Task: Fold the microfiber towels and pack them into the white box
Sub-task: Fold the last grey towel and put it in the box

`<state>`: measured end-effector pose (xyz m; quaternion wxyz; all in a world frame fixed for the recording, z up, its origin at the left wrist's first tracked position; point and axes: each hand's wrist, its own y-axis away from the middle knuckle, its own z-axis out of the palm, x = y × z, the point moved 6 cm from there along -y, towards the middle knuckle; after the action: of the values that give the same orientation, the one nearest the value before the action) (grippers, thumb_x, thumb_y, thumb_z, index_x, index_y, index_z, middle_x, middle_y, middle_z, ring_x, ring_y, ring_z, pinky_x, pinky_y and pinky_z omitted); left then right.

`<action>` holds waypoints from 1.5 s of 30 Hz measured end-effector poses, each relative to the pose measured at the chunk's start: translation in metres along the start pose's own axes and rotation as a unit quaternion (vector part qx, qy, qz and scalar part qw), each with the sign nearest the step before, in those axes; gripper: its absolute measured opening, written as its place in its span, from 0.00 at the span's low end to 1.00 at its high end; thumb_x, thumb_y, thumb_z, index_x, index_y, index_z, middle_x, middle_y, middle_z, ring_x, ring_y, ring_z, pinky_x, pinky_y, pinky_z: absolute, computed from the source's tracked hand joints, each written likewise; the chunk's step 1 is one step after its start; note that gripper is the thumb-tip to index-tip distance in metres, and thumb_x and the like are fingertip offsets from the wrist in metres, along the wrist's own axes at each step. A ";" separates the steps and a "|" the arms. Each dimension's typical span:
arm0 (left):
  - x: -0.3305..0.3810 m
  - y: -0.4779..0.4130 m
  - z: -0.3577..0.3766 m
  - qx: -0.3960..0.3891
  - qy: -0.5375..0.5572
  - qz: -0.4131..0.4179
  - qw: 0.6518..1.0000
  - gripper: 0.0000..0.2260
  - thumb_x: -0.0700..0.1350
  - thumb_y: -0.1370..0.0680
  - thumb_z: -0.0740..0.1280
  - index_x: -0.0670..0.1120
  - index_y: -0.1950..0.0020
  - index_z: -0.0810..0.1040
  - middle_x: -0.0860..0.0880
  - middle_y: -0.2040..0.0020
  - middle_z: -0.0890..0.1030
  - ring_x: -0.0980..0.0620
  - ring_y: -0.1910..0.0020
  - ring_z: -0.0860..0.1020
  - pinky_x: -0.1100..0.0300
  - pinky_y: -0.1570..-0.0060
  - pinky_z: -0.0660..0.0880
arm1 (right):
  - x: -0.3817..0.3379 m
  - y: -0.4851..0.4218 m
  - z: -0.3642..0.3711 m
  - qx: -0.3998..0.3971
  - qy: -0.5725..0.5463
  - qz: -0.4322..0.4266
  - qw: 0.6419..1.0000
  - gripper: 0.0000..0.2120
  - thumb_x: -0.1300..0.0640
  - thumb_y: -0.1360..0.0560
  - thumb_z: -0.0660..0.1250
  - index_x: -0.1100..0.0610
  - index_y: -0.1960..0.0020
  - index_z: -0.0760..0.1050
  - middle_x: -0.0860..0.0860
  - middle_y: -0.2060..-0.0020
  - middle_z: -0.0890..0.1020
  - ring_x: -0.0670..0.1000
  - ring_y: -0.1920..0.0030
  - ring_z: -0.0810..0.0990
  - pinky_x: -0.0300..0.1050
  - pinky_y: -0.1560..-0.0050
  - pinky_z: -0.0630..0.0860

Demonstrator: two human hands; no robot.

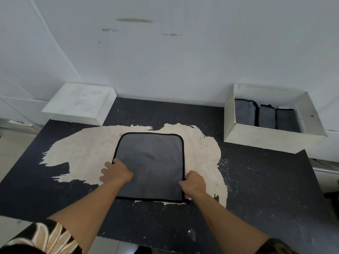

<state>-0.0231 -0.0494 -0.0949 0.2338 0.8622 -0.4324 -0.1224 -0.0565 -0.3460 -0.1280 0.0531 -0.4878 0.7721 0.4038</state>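
Note:
A dark grey microfiber towel with black trim lies spread flat in the middle of the table. My left hand grips its left edge about halfway down. My right hand grips its right edge, a little nearer to me. The white box stands open at the back right against the wall. Inside it three folded grey towels stand side by side along the left and middle.
The black table top has a large worn pale patch under and around the towel. A white lid lies upside down at the back left. The wall rises right behind the table. The table's right edge falls away beyond the box.

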 end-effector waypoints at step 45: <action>-0.049 0.007 0.013 -0.007 -0.230 0.417 0.879 0.12 0.38 0.32 0.60 0.55 0.60 0.77 0.58 0.56 0.78 0.57 0.54 0.75 0.61 0.54 0.63 | -0.003 0.033 -0.004 0.018 0.037 0.010 0.999 0.15 0.61 0.28 0.64 0.58 0.42 0.66 0.56 0.49 0.78 0.57 0.48 0.78 0.49 0.50 0.77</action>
<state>-0.0625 -0.0178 -0.1015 0.1637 0.5476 -0.7929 -0.2113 -0.0804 -0.3403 -0.1053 0.0294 -0.4934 0.7855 0.3724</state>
